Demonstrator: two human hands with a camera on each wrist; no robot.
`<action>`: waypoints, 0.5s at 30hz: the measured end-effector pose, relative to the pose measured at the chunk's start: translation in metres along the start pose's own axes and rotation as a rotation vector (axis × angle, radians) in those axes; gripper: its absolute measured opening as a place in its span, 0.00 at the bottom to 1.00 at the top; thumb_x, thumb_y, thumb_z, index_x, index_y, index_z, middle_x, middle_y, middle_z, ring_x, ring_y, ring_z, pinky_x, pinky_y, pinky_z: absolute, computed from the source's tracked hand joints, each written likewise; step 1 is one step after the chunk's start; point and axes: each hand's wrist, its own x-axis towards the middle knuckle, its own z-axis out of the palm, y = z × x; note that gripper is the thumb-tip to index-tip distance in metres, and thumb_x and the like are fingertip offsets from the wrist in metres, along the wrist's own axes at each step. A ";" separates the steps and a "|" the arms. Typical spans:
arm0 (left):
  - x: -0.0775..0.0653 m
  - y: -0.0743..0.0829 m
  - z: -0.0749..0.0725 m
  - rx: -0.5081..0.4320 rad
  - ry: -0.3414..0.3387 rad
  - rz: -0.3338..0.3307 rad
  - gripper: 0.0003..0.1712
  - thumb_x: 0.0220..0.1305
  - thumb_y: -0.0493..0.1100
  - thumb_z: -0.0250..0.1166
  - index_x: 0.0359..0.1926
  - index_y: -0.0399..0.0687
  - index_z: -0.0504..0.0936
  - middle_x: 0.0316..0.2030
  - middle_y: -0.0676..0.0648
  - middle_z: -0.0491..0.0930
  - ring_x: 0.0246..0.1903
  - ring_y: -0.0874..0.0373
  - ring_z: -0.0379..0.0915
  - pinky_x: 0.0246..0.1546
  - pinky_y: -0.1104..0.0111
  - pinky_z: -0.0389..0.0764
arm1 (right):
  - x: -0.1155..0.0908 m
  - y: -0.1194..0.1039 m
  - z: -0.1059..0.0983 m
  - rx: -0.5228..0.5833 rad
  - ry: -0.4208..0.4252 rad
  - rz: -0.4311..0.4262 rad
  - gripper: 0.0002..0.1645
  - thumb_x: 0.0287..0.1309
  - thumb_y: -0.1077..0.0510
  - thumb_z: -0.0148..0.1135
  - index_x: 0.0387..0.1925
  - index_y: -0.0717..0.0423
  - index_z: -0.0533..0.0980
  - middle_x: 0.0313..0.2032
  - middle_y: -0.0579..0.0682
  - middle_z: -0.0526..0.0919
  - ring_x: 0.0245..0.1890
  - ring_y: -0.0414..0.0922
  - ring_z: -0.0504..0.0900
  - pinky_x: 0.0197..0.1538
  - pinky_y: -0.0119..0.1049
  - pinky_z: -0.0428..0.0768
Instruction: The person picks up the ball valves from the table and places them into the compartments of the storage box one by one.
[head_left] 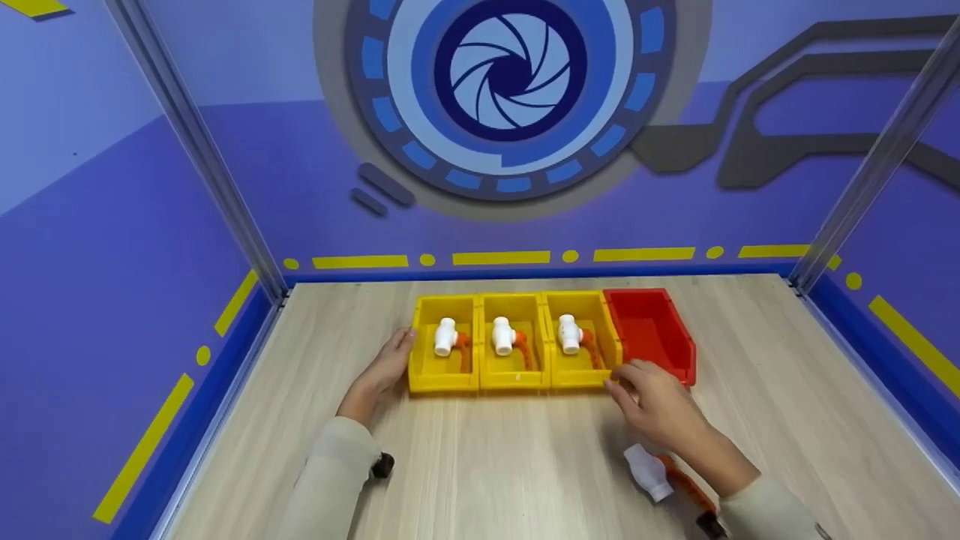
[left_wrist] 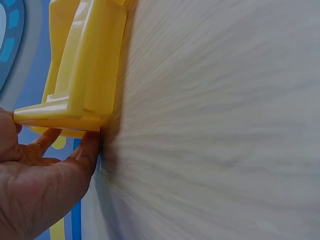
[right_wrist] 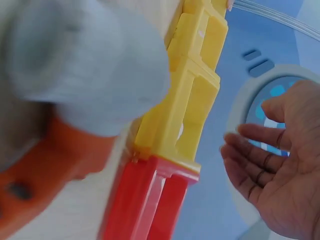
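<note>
Three yellow bins (head_left: 517, 381) stand side by side, joined in a row with a red bin (head_left: 688, 358) at their right end. Each yellow bin holds a white ball valve (head_left: 503, 336) with an orange handle. My left hand (head_left: 386, 364) touches the outer side of the leftmost bin; in the left wrist view its fingers (left_wrist: 89, 147) lie against that wall, the thumb near the rim. By the front corner where yellow meets red is my right hand (head_left: 660, 405), its fingers loosely bent and holding nothing in the right wrist view. Another white valve (head_left: 649, 474) with an orange handle lies beneath my right forearm.
The bins sit toward the back of a wood-grain table (head_left: 495, 465). Printed blue-purple panels (head_left: 285, 172) rise behind and on both sides, with metal posts (head_left: 202, 150) at the corners. The loose valve's orange handle (right_wrist: 65, 155) looms close to the right wrist camera.
</note>
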 end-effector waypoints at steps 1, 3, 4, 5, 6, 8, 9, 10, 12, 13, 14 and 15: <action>0.000 0.000 0.000 -0.002 0.000 0.001 0.36 0.88 0.61 0.39 0.85 0.50 0.53 0.84 0.39 0.54 0.84 0.43 0.49 0.86 0.44 0.46 | -0.005 0.002 -0.001 0.006 -0.005 -0.010 0.09 0.70 0.50 0.71 0.46 0.48 0.87 0.38 0.41 0.87 0.37 0.37 0.80 0.45 0.36 0.87; -0.001 0.000 0.000 -0.007 0.001 -0.001 0.36 0.87 0.61 0.39 0.85 0.50 0.53 0.84 0.39 0.53 0.84 0.43 0.50 0.86 0.44 0.46 | -0.014 0.006 -0.002 0.016 -0.007 -0.059 0.04 0.70 0.51 0.71 0.42 0.45 0.88 0.36 0.37 0.86 0.35 0.33 0.79 0.42 0.33 0.86; -0.001 0.000 0.001 -0.006 0.003 -0.004 0.37 0.87 0.62 0.39 0.85 0.50 0.52 0.84 0.40 0.53 0.84 0.43 0.49 0.86 0.44 0.45 | -0.018 0.008 -0.003 0.021 -0.015 -0.079 0.03 0.70 0.52 0.71 0.41 0.44 0.88 0.35 0.35 0.86 0.35 0.32 0.79 0.42 0.33 0.86; -0.001 0.000 0.001 -0.008 0.003 -0.007 0.37 0.87 0.62 0.39 0.85 0.50 0.53 0.85 0.40 0.53 0.84 0.44 0.48 0.86 0.44 0.45 | -0.022 0.010 -0.003 0.026 -0.030 -0.093 0.03 0.70 0.52 0.71 0.41 0.43 0.88 0.34 0.34 0.86 0.34 0.31 0.79 0.41 0.32 0.86; -0.001 0.000 0.001 -0.013 0.003 -0.009 0.36 0.87 0.62 0.39 0.85 0.51 0.53 0.85 0.41 0.53 0.84 0.44 0.48 0.86 0.44 0.45 | -0.025 0.012 -0.004 0.024 -0.053 -0.098 0.03 0.70 0.51 0.71 0.41 0.42 0.89 0.35 0.33 0.86 0.34 0.30 0.79 0.41 0.32 0.86; -0.001 0.000 0.001 -0.019 0.003 -0.009 0.36 0.87 0.62 0.40 0.84 0.52 0.54 0.84 0.41 0.55 0.83 0.45 0.50 0.86 0.44 0.46 | -0.032 0.016 -0.005 0.006 -0.098 -0.111 0.05 0.69 0.50 0.71 0.43 0.43 0.89 0.37 0.35 0.88 0.36 0.32 0.81 0.42 0.34 0.87; -0.001 0.000 0.001 -0.023 0.003 -0.010 0.35 0.87 0.62 0.40 0.84 0.52 0.55 0.83 0.42 0.56 0.83 0.45 0.51 0.86 0.44 0.46 | -0.035 0.017 -0.006 -0.007 -0.127 -0.102 0.08 0.69 0.49 0.71 0.45 0.44 0.88 0.38 0.35 0.88 0.37 0.32 0.82 0.43 0.35 0.87; -0.001 0.000 0.001 -0.026 0.002 -0.011 0.35 0.87 0.62 0.40 0.84 0.52 0.56 0.83 0.42 0.57 0.82 0.45 0.53 0.86 0.45 0.47 | -0.037 0.017 -0.007 -0.022 -0.162 -0.084 0.10 0.69 0.47 0.71 0.47 0.44 0.88 0.40 0.36 0.88 0.38 0.33 0.82 0.43 0.35 0.87; -0.002 0.000 0.000 -0.035 0.000 -0.011 0.34 0.87 0.62 0.40 0.83 0.52 0.57 0.82 0.42 0.59 0.80 0.46 0.55 0.86 0.45 0.48 | -0.042 0.019 -0.008 -0.050 -0.220 -0.061 0.16 0.68 0.45 0.72 0.52 0.46 0.87 0.44 0.40 0.88 0.40 0.37 0.84 0.45 0.39 0.88; -0.002 0.000 0.000 -0.038 -0.002 -0.014 0.34 0.87 0.62 0.40 0.83 0.52 0.58 0.81 0.43 0.59 0.79 0.46 0.56 0.86 0.45 0.48 | -0.044 0.019 -0.008 -0.058 -0.253 -0.045 0.20 0.67 0.44 0.73 0.55 0.47 0.86 0.46 0.42 0.89 0.42 0.39 0.85 0.47 0.42 0.88; -0.002 0.000 0.000 -0.038 -0.002 -0.016 0.34 0.87 0.62 0.40 0.83 0.53 0.58 0.81 0.43 0.59 0.79 0.46 0.56 0.86 0.45 0.49 | -0.046 0.020 -0.008 -0.059 -0.284 -0.022 0.24 0.66 0.43 0.73 0.58 0.47 0.85 0.49 0.43 0.88 0.44 0.40 0.85 0.49 0.45 0.89; -0.002 0.000 0.000 -0.031 -0.004 -0.009 0.34 0.87 0.61 0.40 0.83 0.52 0.57 0.81 0.42 0.59 0.79 0.46 0.56 0.85 0.45 0.49 | -0.049 0.020 -0.009 -0.061 -0.313 -0.001 0.27 0.65 0.42 0.74 0.61 0.47 0.84 0.51 0.44 0.88 0.47 0.42 0.85 0.53 0.48 0.89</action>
